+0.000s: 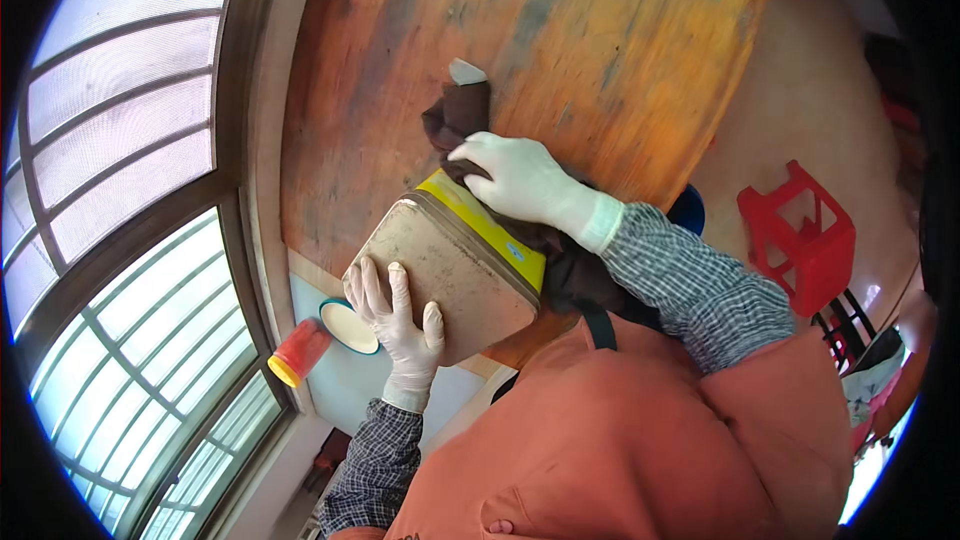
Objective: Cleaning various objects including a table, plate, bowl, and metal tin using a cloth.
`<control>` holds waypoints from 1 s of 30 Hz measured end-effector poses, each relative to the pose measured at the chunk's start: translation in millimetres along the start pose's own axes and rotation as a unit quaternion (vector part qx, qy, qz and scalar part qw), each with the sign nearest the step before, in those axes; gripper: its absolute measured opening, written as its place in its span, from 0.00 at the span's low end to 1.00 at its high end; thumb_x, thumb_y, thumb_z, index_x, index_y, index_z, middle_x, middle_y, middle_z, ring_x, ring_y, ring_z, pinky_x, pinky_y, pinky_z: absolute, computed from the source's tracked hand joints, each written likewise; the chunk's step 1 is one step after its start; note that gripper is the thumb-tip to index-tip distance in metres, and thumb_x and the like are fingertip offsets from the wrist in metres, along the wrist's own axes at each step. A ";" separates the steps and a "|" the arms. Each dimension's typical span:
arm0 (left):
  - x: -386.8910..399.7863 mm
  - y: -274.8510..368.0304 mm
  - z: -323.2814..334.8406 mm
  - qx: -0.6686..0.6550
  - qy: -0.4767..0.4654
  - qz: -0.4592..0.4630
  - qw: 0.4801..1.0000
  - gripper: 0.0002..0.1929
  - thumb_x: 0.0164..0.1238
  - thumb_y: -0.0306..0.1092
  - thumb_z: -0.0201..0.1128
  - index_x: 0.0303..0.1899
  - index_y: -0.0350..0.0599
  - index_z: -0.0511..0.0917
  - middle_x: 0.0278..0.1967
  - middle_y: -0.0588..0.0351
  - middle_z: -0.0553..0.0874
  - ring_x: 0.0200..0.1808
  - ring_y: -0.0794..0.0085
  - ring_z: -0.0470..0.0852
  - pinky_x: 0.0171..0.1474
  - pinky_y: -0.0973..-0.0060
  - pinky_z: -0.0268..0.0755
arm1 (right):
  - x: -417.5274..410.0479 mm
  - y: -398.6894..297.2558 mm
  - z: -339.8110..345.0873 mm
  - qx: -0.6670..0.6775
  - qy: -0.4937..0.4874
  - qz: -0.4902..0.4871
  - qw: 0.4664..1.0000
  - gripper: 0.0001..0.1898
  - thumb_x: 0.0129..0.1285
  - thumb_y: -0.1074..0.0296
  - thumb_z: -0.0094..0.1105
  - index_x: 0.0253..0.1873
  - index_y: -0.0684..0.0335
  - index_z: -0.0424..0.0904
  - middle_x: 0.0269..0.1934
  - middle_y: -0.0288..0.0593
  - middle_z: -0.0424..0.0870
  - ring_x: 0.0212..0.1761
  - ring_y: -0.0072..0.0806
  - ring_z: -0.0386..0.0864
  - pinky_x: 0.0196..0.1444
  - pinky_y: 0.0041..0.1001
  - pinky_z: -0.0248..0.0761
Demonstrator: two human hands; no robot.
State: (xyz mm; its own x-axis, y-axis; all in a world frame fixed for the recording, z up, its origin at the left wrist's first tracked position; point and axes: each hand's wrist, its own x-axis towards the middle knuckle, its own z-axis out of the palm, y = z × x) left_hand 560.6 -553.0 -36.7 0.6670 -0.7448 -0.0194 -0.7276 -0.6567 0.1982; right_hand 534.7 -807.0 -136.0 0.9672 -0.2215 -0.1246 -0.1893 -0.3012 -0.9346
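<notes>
A box-shaped tin (pixel 457 277) sits tilted at the table's near end. Its scuffed beige face is turned up towards me, and a bright yellow side (pixel 499 236) bears a small blue-and-white label. My left hand (pixel 409 345), in a thin white glove, lies against the beige face with fingers and thumb spread. Above the yellow side, my right hand (pixel 525 184), in a white knit-cuffed glove, is closed on a dark brown cloth (pixel 461 116). Part of that cloth trails under my right wrist. A small pale piece (pixel 466 72) shows at the cloth's far end.
The worn wooden table (pixel 600 52) reaches far ahead. To the left, a red container with a yellow end (pixel 300 352) and a cream oval with a teal rim (pixel 351 326) lie near the barred windows (pixel 124 90). A red plastic stool (pixel 802 240) stands on the floor at right.
</notes>
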 end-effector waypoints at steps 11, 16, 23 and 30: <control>-1.1 0.7 3.9 0.009 -0.005 0.007 1.000 0.28 0.68 0.48 0.52 0.65 0.45 0.69 0.71 0.33 0.58 0.72 0.34 0.53 0.71 0.34 0.43 | -79.4 -39.1 -19.1 0.196 0.043 -0.076 0.977 0.18 0.51 0.72 0.67 0.48 0.54 0.79 0.44 0.48 0.79 0.42 0.47 0.82 0.41 0.36 0.78; -0.5 1.8 1.1 0.023 -0.019 0.020 0.999 0.29 0.71 0.49 0.48 0.69 0.44 0.64 0.73 0.33 0.56 0.73 0.34 0.52 0.72 0.37 0.42 | 29.5 -21.1 16.6 0.116 0.127 -0.123 0.977 0.12 0.56 0.68 0.64 0.46 0.56 0.78 0.43 0.45 0.80 0.42 0.47 0.82 0.42 0.38 0.76; -4.4 -0.9 -0.6 0.033 -0.014 0.014 0.999 0.31 0.74 0.51 0.45 0.71 0.45 0.61 0.74 0.34 0.55 0.74 0.35 0.52 0.72 0.39 0.41 | -46.8 -15.5 8.8 0.197 0.109 -0.090 0.970 0.12 0.54 0.72 0.64 0.44 0.59 0.77 0.41 0.48 0.79 0.42 0.49 0.81 0.42 0.39 0.75; -1.2 -1.9 7.0 0.009 0.006 0.022 1.000 0.28 0.66 0.47 0.54 0.64 0.44 0.70 0.71 0.33 0.58 0.72 0.33 0.53 0.71 0.34 0.42 | -30.7 -42.6 2.3 0.157 0.147 -0.163 0.963 0.14 0.50 0.73 0.67 0.43 0.58 0.76 0.38 0.50 0.77 0.38 0.49 0.80 0.39 0.38 0.75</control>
State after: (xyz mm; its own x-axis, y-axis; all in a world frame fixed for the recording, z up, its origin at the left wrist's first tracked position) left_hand 560.0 -551.7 -43.9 0.6357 -0.7720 0.0012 -0.7592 -0.6249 0.1818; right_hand 513.5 -785.3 -93.2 0.8679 -0.4294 0.2498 0.2222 -0.1143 -0.9683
